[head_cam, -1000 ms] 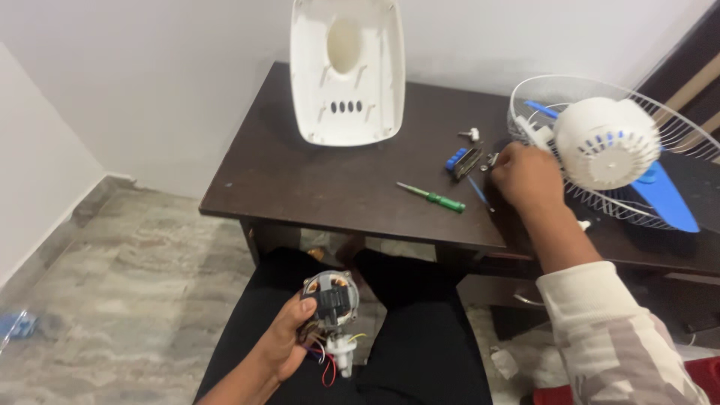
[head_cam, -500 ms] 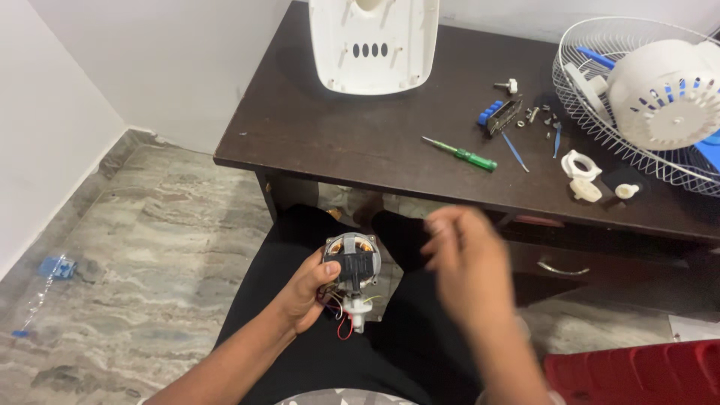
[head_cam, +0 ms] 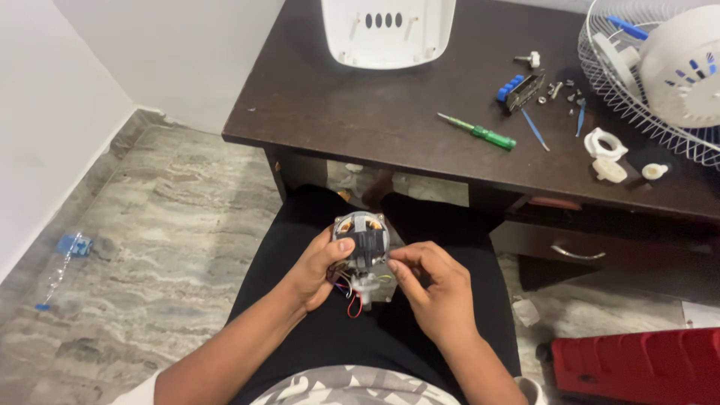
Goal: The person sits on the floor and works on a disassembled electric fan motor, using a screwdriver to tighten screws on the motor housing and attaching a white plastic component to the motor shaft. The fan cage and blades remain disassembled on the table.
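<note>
Fan motor (head_cam: 361, 251) sits over the lap, just below the dark desk (head_cam: 360, 112). Left hand (head_cam: 315, 271) is wrapped round its body; right hand (head_cam: 435, 289) pinches the lower edge. Looks dense and rigid, with fragile wires underneath, so I'd hold the metal frame.

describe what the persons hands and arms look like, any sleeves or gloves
Both the left hand and the right hand are bare, with no gloves, rings or watch visible. The forearms are uncovered; short sleeves in a grey-and-white patterned fabric show at the bottom edge.
</note>
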